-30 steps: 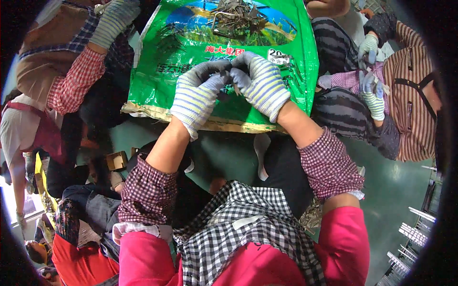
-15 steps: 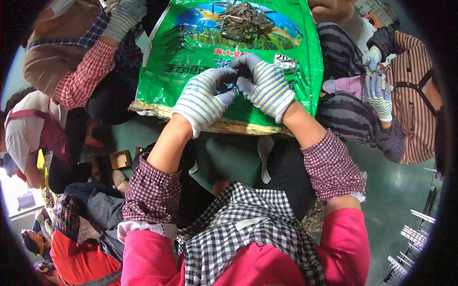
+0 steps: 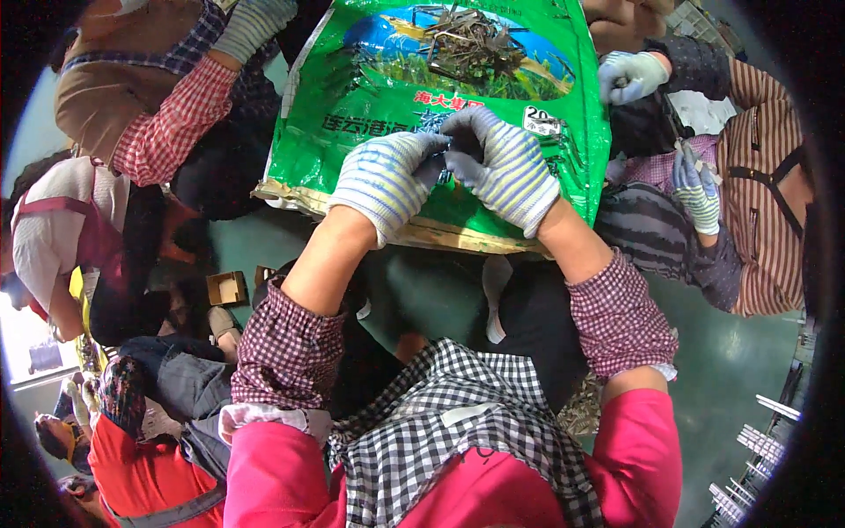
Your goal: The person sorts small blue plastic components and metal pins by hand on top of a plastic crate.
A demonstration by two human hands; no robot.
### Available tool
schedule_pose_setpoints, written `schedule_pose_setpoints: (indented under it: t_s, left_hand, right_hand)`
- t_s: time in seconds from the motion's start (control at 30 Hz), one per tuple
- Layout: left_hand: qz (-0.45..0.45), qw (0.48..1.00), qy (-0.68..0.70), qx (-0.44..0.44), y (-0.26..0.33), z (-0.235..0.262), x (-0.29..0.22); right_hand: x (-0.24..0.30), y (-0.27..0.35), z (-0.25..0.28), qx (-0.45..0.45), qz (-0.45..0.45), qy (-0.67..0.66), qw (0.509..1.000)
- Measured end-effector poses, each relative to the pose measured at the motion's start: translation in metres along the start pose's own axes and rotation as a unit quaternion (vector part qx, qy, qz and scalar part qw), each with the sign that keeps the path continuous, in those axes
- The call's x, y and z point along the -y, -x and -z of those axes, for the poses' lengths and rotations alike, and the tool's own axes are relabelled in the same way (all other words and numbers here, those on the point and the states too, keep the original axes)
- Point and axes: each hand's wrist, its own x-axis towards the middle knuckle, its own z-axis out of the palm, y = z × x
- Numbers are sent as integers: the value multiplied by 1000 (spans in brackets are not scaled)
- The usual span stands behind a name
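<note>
My left hand (image 3: 387, 180) and my right hand (image 3: 506, 167), both in striped knit gloves, meet above the near part of a green printed sack (image 3: 352, 97). The fingers of each are curled into a pinch, tips close together. Whatever they pinch is too small or hidden to name. Farther up the sack lies a heap of thin, dark metal-looking pieces (image 3: 475, 53). More slim dark pieces (image 3: 568, 150) are scattered just right of my right hand.
Co-workers sit close on both sides: a gloved hand (image 3: 632, 77) reaches near the sack's right edge, and another gloved hand (image 3: 255, 26) is at the upper left. A small open cardboard box (image 3: 226, 288) stands on the green floor (image 3: 713, 370). Racks (image 3: 748, 458) line the right.
The view has shifted slightly, so the sack sits a little farther right. My hands stay together, with their fingertips slightly rearranged. The right-hand co-worker has raised one gloved hand toward the sack.
</note>
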Motion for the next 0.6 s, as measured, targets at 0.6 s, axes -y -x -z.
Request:
schedule_pose_setpoints:
  t_s: [0.6]
  left_hand:
    - [43, 992, 114, -23, -3, -17, 8]
  right_hand:
    - [5, 0, 14, 42, 18, 62, 997]
